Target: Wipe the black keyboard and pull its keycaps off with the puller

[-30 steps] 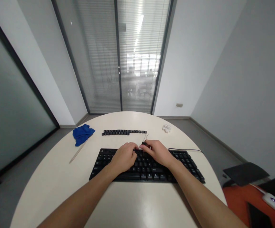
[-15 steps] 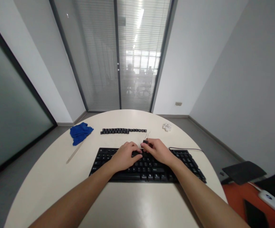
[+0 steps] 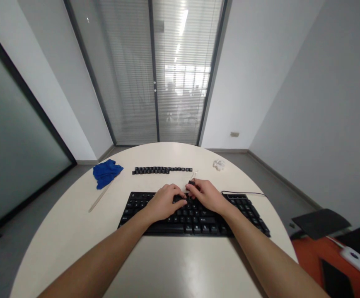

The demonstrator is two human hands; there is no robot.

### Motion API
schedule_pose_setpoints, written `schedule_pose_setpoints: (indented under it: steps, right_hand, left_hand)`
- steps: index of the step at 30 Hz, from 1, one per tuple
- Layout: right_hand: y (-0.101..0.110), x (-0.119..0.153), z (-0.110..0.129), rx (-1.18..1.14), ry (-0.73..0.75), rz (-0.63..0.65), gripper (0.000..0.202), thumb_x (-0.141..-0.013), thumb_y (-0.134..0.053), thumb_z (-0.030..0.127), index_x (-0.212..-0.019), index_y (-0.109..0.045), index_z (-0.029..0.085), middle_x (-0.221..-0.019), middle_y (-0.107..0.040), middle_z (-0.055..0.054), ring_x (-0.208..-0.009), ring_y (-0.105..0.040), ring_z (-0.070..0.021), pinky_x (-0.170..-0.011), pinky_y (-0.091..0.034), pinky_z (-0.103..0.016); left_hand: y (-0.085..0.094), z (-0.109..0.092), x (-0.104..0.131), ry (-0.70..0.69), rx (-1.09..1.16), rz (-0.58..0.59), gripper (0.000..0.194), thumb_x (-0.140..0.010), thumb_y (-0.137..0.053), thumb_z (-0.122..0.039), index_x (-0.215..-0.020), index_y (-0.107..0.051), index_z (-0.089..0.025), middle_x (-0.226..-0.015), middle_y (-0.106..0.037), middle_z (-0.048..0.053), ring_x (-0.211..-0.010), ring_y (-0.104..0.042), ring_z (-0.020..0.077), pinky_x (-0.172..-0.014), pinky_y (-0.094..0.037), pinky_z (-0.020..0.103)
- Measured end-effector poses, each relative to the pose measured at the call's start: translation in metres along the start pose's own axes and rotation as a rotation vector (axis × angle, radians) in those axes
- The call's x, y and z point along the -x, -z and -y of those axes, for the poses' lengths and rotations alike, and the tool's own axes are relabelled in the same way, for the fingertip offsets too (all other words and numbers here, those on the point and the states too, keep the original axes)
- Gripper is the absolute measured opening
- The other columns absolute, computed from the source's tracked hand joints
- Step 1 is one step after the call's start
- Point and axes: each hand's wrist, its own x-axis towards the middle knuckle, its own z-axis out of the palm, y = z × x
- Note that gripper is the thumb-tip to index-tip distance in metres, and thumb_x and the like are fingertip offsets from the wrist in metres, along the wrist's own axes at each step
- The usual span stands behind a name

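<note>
The black keyboard [image 3: 167, 229] lies across the table in front of me, with both my hands over its far middle part. My left hand [image 3: 165, 203] rests on the keys, thumb and curled fingers apart; dark keys show in the gap between them. Close beside it, my right hand [image 3: 207, 194] pinches a small wire keycap puller [image 3: 192, 182] by its black handle. Its thin wire ends stick out away from me, above the keyboard's far edge. Under the fingertips, the keys are partly hidden. Beyond the keyboard, loose black keycaps [image 3: 155, 170] stand in rows.
A blue cloth [image 3: 107, 173] and a thin light stick [image 3: 100, 198] lie at the left of the round table [image 3: 68, 244]. Crumpled white material [image 3: 218, 164] sits at the back right. The keyboard's cable [image 3: 245, 192] runs off to the right. An orange chair [image 3: 310, 256] stands beyond the table.
My right hand has turned the keycap puller slightly and shifted a little. My left hand stays nearly where it was on the keys. The whole view has moved slightly.
</note>
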Motion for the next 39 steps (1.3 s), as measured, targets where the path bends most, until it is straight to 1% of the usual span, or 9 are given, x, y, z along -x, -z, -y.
schedule_pose_setpoints:
  steps: [5,10,12,17,21,24,26,32,39]
  right_hand:
    - [0.001,0.0,-0.002,-0.008,-0.009,-0.004,0.039,-0.097,-0.048,0.049,-0.077,-0.062,0.018,-0.067,-0.068,-0.002,-0.064,-0.062,-0.0167,-0.063,-0.044,-0.027]
    - [0.002,0.002,-0.002,0.067,-0.005,-0.057,0.041,-0.096,-0.05,0.049,-0.072,-0.061,0.017,-0.064,-0.066,-0.001,-0.062,-0.06,-0.0158,-0.06,-0.039,-0.026]
    - [0.002,0.002,-0.002,0.096,-0.003,-0.07,0.042,-0.096,-0.05,0.049,-0.07,-0.06,0.018,-0.062,-0.064,0.0,-0.06,-0.058,-0.0151,-0.059,-0.038,-0.025]
    - [0.002,0.002,-0.002,0.137,-0.003,-0.098,0.042,-0.094,-0.053,0.049,-0.067,-0.059,0.018,-0.06,-0.061,0.001,-0.058,-0.054,-0.0138,-0.058,-0.036,-0.025]
    - [0.002,0.002,-0.003,0.117,0.004,-0.175,0.037,-0.091,-0.058,0.049,-0.07,-0.058,0.018,-0.059,-0.058,0.003,-0.058,-0.052,-0.0132,-0.057,-0.035,-0.025]
    - [0.002,0.002,-0.003,0.088,0.012,-0.194,0.039,-0.095,-0.052,0.049,-0.07,-0.058,0.019,-0.058,-0.055,0.003,-0.057,-0.05,-0.0131,-0.057,-0.035,-0.025]
    - [0.002,0.002,-0.003,0.092,0.026,-0.183,0.041,-0.096,-0.05,0.048,-0.069,-0.057,0.019,-0.058,-0.054,0.003,-0.056,-0.049,-0.0131,-0.056,-0.034,-0.026]
    - [0.001,0.003,-0.001,0.114,0.027,-0.16,0.04,-0.095,-0.053,0.048,-0.066,-0.055,0.02,-0.057,-0.054,0.003,-0.056,-0.05,-0.013,-0.056,-0.033,-0.025]
    - [0.002,0.002,-0.002,0.122,0.021,-0.152,0.039,-0.094,-0.054,0.047,-0.067,-0.056,0.019,-0.059,-0.058,0.002,-0.057,-0.053,-0.014,-0.057,-0.035,-0.026]
  left_hand:
    - [0.001,-0.002,0.002,-0.018,-0.01,-0.02,0.018,-0.09,-0.064,-0.037,-0.1,-0.071,-0.024,-0.105,-0.068,0.004,-0.103,-0.058,0.023,-0.095,-0.045,0.038]
    - [0.0,-0.005,0.005,-0.006,0.012,-0.089,0.025,-0.086,-0.068,-0.031,-0.108,-0.061,-0.021,-0.106,-0.067,0.003,-0.102,-0.058,0.0221,-0.091,-0.046,0.036]
    - [0.001,-0.008,0.006,-0.028,-0.007,-0.096,0.024,-0.087,-0.068,-0.029,-0.107,-0.059,-0.021,-0.105,-0.066,0.003,-0.1,-0.058,0.0217,-0.089,-0.046,0.035]
    - [0.004,-0.018,0.008,-0.111,-0.217,-0.067,0.011,-0.091,-0.061,-0.031,-0.098,-0.061,-0.022,-0.099,-0.065,0.004,-0.095,-0.057,0.023,-0.084,-0.045,0.036]
    - [0.005,-0.024,0.011,-0.149,-0.399,-0.041,0.017,-0.096,-0.054,-0.032,-0.106,-0.065,-0.024,-0.096,-0.065,0.005,-0.092,-0.057,0.0228,-0.08,-0.044,0.036]
    - [0.005,-0.028,0.012,-0.158,-0.511,-0.043,0.024,-0.098,-0.05,-0.034,-0.113,-0.066,-0.025,-0.091,-0.064,0.006,-0.089,-0.057,0.0235,-0.077,-0.044,0.037]
    - [0.005,-0.029,0.013,-0.161,-0.542,-0.048,0.024,-0.098,-0.05,-0.033,-0.112,-0.067,-0.024,-0.089,-0.064,0.006,-0.089,-0.057,0.0238,-0.076,-0.044,0.038]
    - [0.002,-0.028,0.011,-0.132,-0.473,-0.064,0.015,-0.096,-0.053,-0.027,-0.102,-0.066,-0.022,-0.098,-0.064,0.005,-0.093,-0.057,0.0225,-0.08,-0.047,0.036]
    - [0.001,-0.022,0.011,-0.093,-0.299,-0.091,0.011,-0.093,-0.055,-0.022,-0.102,-0.061,-0.021,-0.1,-0.066,0.004,-0.096,-0.059,0.0221,-0.086,-0.047,0.035]
